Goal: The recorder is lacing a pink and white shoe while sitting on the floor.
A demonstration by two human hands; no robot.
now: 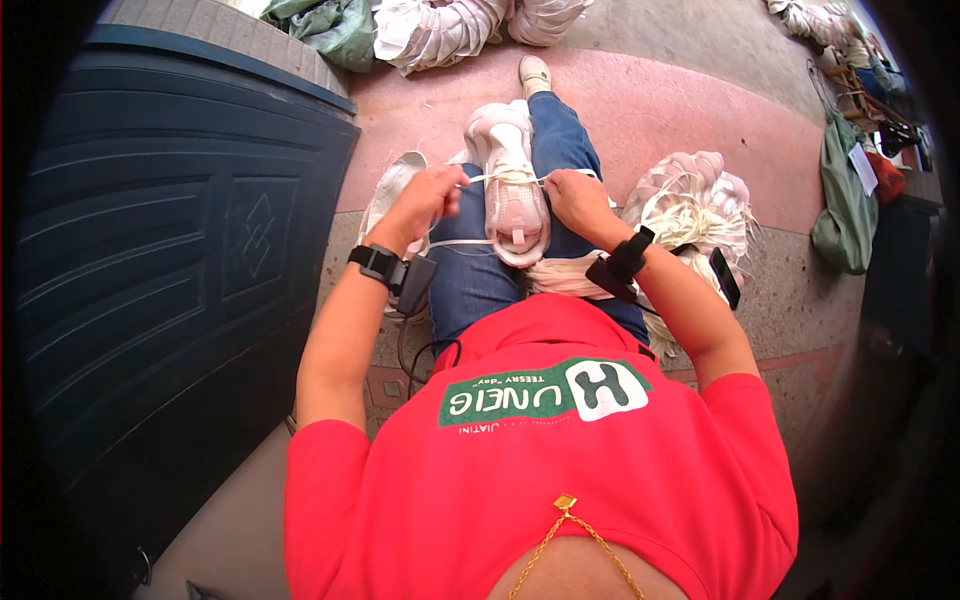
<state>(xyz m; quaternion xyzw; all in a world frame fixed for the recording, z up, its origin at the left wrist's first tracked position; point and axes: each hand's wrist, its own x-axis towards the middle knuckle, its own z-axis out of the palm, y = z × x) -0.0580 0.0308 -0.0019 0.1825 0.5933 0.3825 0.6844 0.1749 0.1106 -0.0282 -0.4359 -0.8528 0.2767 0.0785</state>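
A pale pink and white sneaker (pixel 517 205) lies across my lap, its heel opening toward me and its toe away. Off-white shoelace (pixel 478 179) ends stretch out to both sides from its upper eyelets. My left hand (pixel 432 197), left of the shoe, is closed on one end. On the other side my right hand (pixel 578 203) pinches the opposite end close to the shoe. A loose loop of lace also runs from the left of the shoe's collar. Another white shoe (pixel 393 190) sits by my left thigh, partly hidden by my left hand.
To my right lies a heap of pale shoes with a bundle of cream laces (pixel 685 215). More laces (pixel 570 277) drape over my right thigh. A dark panelled door (pixel 190 190) stands close on the left. Wrapped shoe bundles (pixel 450 30) and a green sack (pixel 845 200) rest farther off.
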